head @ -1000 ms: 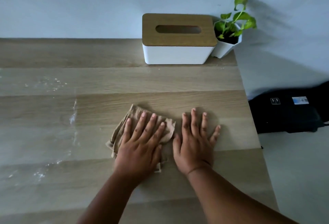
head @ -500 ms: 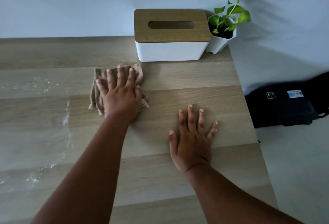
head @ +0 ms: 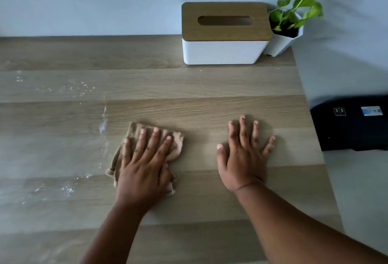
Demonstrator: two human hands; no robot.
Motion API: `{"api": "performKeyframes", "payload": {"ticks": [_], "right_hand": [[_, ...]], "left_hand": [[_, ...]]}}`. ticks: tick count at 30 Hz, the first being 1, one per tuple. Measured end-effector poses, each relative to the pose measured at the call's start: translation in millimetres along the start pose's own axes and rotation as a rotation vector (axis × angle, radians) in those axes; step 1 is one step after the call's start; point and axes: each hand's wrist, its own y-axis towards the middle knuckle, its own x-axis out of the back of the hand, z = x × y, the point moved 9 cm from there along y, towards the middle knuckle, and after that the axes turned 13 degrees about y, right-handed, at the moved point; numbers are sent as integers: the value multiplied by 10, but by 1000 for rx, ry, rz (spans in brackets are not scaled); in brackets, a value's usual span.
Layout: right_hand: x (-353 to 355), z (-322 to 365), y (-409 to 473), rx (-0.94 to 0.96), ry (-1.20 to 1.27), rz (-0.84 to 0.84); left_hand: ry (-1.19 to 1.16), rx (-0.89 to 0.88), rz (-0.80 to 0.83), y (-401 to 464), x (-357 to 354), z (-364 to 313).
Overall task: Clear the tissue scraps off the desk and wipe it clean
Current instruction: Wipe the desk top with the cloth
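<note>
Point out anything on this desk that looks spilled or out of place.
White wet-looking streaks and specks smear the desk left of the cloth under the left hand; that side is unwiped. Nothing else stands out.

A light wood-grain desk (head: 210, 87) carries a white tissue box with a wooden lid (head: 225, 32) at its far edge, a small potted plant (head: 283, 37) touching the box's right side. A crumpled tan cloth (head: 134, 137) lies flat near the middle. Wet streaks and white specks (head: 79, 89) mark the left part of the surface.
</note>
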Motion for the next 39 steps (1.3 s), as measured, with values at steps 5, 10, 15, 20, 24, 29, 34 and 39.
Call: {"api": "performKeyframes", "payload": {"ticks": [5,10,15,20,24,29,34,39], "right_hand": [[14,4,-9,9,17,-36],[1,3,-8,-8,-3,-13],[9,11,-4,-2,6,-7],[1,12,1,-15,19,-3],[4,-7,-5,-17,25,-11],[-11,-5,10,-17,21,0],[3,-12,-3,-5,27,-27],[-18,-7,18,0,22,-21]], "left_hand": [[20,334,130,875,-98,377],[-6,245,106,1425,-55,-100],[-31,-112,31,718,35,-864],[-29,-122,-5,-353,-5,-877],[-33,-61,-39,-706,3,-557],[13,277,83,-246,-52,-337],[-15,312,136,569,-54,-531],[-6,182,102,503,-60,-703]]}}
